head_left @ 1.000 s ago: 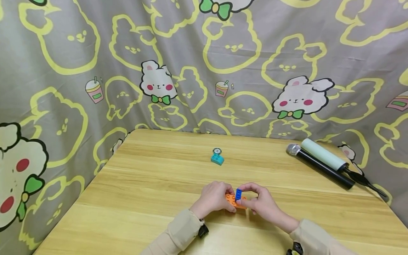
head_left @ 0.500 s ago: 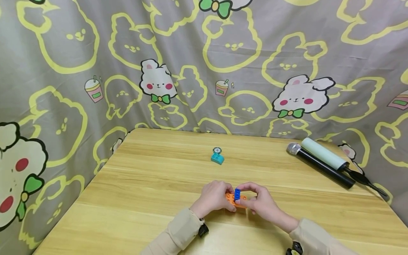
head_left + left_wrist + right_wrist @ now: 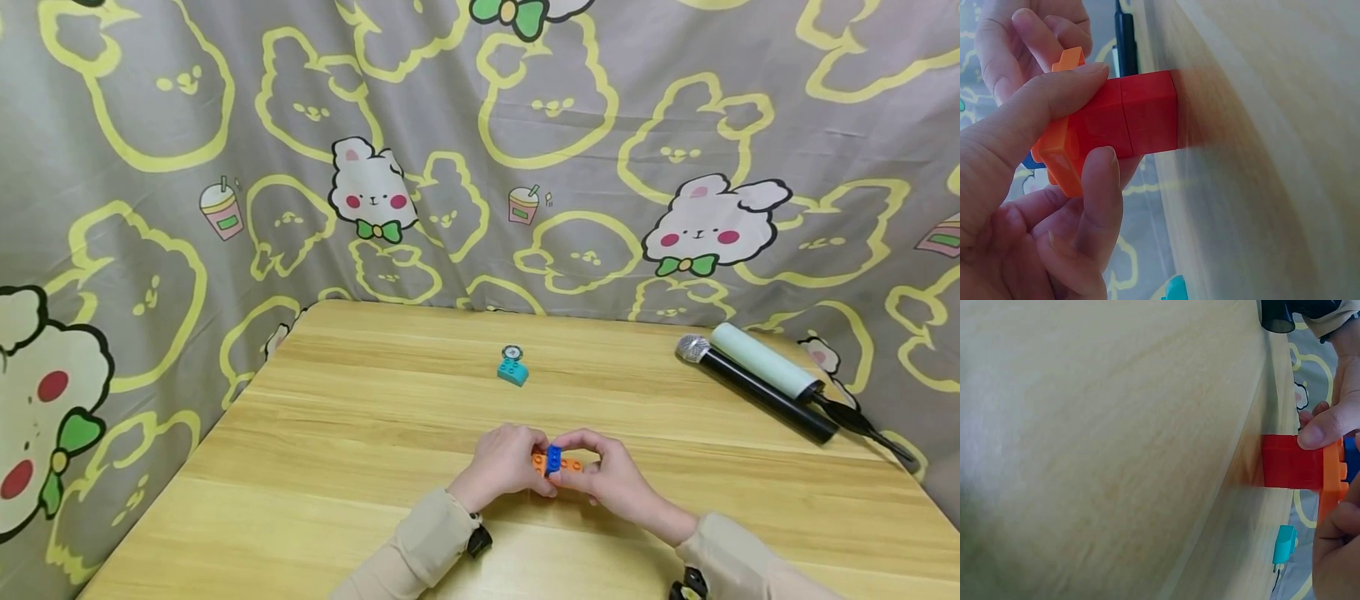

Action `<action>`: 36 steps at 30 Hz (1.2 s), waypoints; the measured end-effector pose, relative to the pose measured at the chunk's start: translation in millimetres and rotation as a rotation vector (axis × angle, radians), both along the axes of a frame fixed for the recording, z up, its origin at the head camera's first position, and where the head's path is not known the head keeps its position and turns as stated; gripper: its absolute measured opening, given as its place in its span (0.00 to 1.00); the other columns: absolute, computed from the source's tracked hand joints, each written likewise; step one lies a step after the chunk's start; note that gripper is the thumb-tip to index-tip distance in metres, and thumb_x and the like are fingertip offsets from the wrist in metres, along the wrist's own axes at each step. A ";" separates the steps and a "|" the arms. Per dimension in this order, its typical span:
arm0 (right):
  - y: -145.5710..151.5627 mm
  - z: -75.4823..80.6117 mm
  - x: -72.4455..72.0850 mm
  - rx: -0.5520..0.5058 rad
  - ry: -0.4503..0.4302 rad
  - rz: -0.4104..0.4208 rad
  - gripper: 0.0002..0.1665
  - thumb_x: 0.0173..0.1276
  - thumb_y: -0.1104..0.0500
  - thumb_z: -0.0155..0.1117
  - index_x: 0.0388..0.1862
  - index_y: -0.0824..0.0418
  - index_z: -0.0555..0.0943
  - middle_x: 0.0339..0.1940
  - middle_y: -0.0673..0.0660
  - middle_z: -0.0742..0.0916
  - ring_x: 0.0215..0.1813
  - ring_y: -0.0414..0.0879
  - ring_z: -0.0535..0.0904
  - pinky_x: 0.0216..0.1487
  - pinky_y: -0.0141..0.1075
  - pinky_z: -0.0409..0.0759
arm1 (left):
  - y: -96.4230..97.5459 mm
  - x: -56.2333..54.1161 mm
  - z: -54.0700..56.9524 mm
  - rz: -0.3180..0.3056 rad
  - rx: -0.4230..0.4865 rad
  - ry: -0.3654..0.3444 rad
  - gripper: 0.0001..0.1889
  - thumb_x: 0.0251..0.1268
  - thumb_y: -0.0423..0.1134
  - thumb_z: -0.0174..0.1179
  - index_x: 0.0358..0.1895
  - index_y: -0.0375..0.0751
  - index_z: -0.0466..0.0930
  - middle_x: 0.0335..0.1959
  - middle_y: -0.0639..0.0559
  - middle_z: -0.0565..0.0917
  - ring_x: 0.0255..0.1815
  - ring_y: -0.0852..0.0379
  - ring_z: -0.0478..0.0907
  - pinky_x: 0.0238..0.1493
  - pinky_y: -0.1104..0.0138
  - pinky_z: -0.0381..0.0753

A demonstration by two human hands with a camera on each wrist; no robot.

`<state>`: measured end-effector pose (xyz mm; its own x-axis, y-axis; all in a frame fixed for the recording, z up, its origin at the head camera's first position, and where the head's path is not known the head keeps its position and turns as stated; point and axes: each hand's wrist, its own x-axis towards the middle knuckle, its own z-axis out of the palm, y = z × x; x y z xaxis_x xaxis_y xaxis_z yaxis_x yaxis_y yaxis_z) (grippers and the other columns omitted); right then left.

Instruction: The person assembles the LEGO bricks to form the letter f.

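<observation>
Two stacked red blocks (image 3: 1125, 115) stand on the table, with a longer orange studded brick (image 3: 572, 466) across their top. My left hand (image 3: 508, 460) grips the red stack just under the orange brick, thumb on one side and fingers on the other. Above the orange brick's left half, a small blue brick (image 3: 553, 459) is pinched between the thumb and index finger of my right hand (image 3: 618, 483). In the right wrist view the blue brick (image 3: 1352, 459) sits right at the orange studs. The head view hides the red blocks behind the hands and orange brick.
A teal curved brick (image 3: 512, 372) lies farther back on the wooden table (image 3: 360, 392), beside a round patterned chip (image 3: 512, 352). At the right rear lie a black microphone (image 3: 757, 392) and a pale green cylinder (image 3: 765, 360) with a black handle. A patterned curtain (image 3: 450, 125) hangs behind.
My right hand has shifted the blue brick a little left along the orange brick, and it appears slightly lower. The left hand keeps its grip in place.
</observation>
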<state>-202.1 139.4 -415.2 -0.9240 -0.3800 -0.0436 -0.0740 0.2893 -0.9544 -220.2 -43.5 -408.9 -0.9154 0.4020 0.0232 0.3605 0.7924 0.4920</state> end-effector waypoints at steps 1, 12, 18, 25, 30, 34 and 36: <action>-0.3 0.0 0.0 0.000 0.005 0.006 0.25 0.59 0.59 0.71 0.53 0.68 0.76 0.49 0.64 0.81 0.11 0.35 0.63 0.14 0.27 0.65 | 0.2 0.1 0.0 0.004 -0.003 0.000 0.18 0.34 0.51 0.79 0.28 0.52 0.81 0.19 0.66 0.74 0.21 0.65 0.67 0.23 0.71 0.62; -0.8 -3.8 -0.2 0.006 0.019 0.021 0.24 0.58 0.58 0.72 0.53 0.65 0.78 0.49 0.64 0.82 0.10 0.35 0.62 0.14 0.26 0.63 | -2.5 5.0 7.5 -0.033 -0.089 0.036 0.23 0.33 0.53 0.80 0.32 0.50 0.80 0.24 0.63 0.79 0.23 0.67 0.69 0.23 0.72 0.65; -1.7 -5.4 -0.5 0.015 0.047 0.005 0.24 0.58 0.57 0.72 0.52 0.63 0.79 0.51 0.64 0.82 0.09 0.33 0.60 0.12 0.25 0.61 | -11.0 5.9 22.7 -0.002 -0.118 0.050 0.19 0.35 0.51 0.79 0.30 0.51 0.81 0.29 0.63 0.84 0.25 0.67 0.70 0.25 0.72 0.65; 0.3 -8.9 0.7 0.023 0.070 -0.016 0.23 0.58 0.57 0.73 0.52 0.62 0.79 0.51 0.66 0.82 0.09 0.32 0.60 0.11 0.25 0.60 | -11.3 6.0 25.8 -0.001 -0.116 0.029 0.17 0.35 0.51 0.79 0.29 0.54 0.82 0.28 0.66 0.83 0.28 0.68 0.71 0.26 0.72 0.65; 2.5 -11.4 -0.1 0.026 0.081 -0.004 0.23 0.59 0.56 0.72 0.52 0.62 0.79 0.34 0.66 0.87 0.08 0.31 0.59 0.10 0.25 0.59 | -10.9 3.9 24.5 -0.001 -0.112 0.018 0.17 0.35 0.51 0.79 0.29 0.55 0.82 0.28 0.66 0.84 0.28 0.68 0.72 0.26 0.72 0.66; 3.1 -12.8 -1.1 0.032 0.111 0.008 0.22 0.58 0.56 0.72 0.51 0.62 0.80 0.29 0.64 0.87 0.09 0.30 0.59 0.10 0.24 0.59 | -11.8 2.6 24.1 0.002 -0.103 0.012 0.17 0.34 0.51 0.79 0.29 0.55 0.82 0.28 0.66 0.84 0.28 0.68 0.72 0.27 0.72 0.65; 3.4 -13.8 -1.7 0.039 0.145 0.013 0.21 0.58 0.57 0.72 0.50 0.61 0.80 0.28 0.62 0.87 0.09 0.29 0.59 0.10 0.24 0.58 | -12.5 2.6 24.7 0.004 -0.097 0.007 0.17 0.34 0.51 0.79 0.28 0.54 0.82 0.27 0.66 0.83 0.28 0.68 0.72 0.27 0.72 0.66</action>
<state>-203.7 142.8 -429.0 -0.9166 -0.3927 0.0749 -0.2141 0.3241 -0.9215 -217.6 -56.1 -384.2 -0.9169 0.3991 -0.0095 0.3604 0.8378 0.4100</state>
